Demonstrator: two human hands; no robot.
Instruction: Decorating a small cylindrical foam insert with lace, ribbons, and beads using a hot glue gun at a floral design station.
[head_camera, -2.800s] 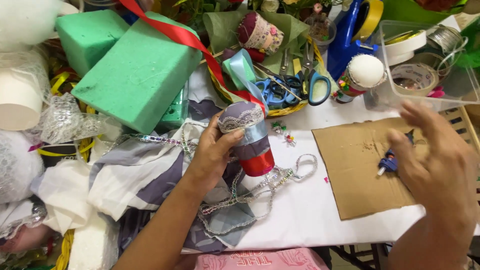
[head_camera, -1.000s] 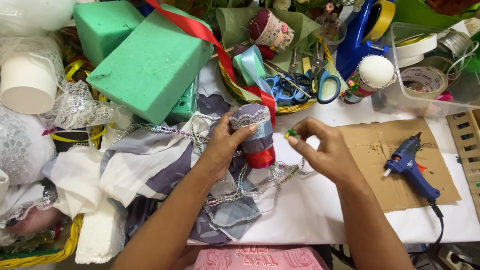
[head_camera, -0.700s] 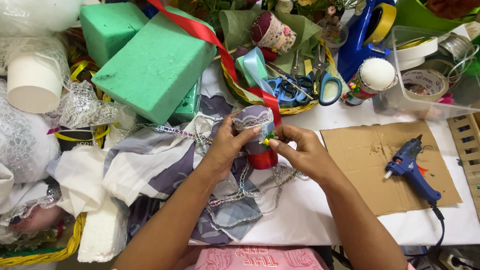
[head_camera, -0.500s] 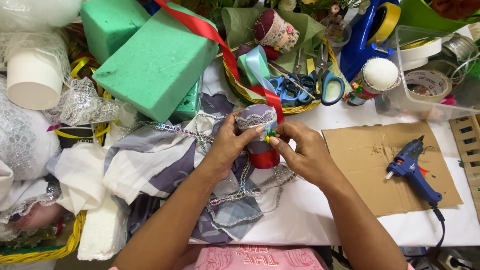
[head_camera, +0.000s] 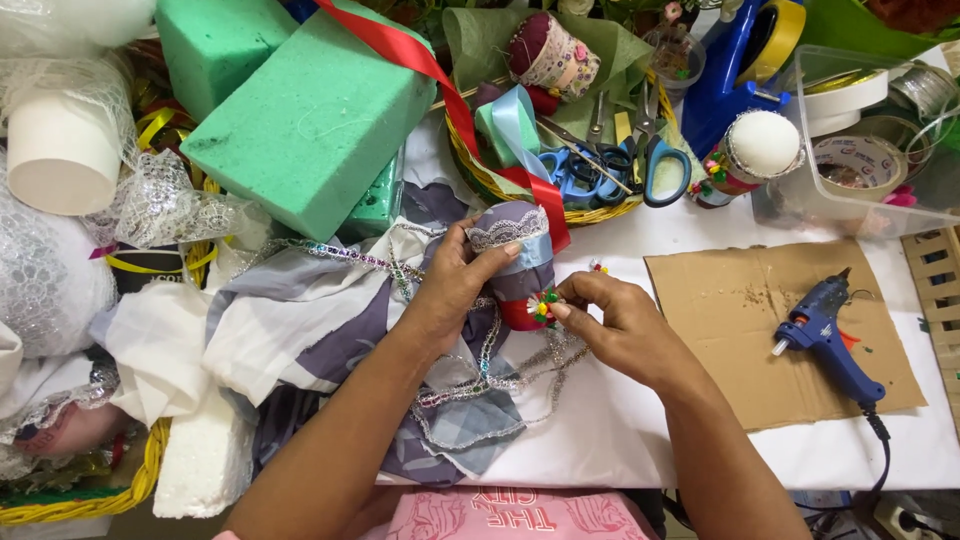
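Left hand (head_camera: 455, 290) held the small decorated cup (head_camera: 520, 265) upright, fingers wrapped round its far side, thumb across the lace band at the top; a pale blue ribbon band and a red base showed below that. The cup stood over the patchwork cloth (head_camera: 300, 330), just in front of the wicker basket (head_camera: 480, 170).

Right hand (head_camera: 625, 325) had changed most. Nearly three seconds earlier it was out over the cardboard sheet (head_camera: 740, 330) with the blue glue gun (head_camera: 825, 335); a second ago it had come back empty of the gun, which now lay on the cardboard, right of the cup. Since then thumb and forefinger had closed to a tight pinch on a tiny flower trim (head_camera: 545, 305) and pressed it against the cup's red base.

Judgement: trim being seated on the cup's lower side, fingers holding it in place. Loose silver braid (head_camera: 500, 385) trailed on the bench below the cup.
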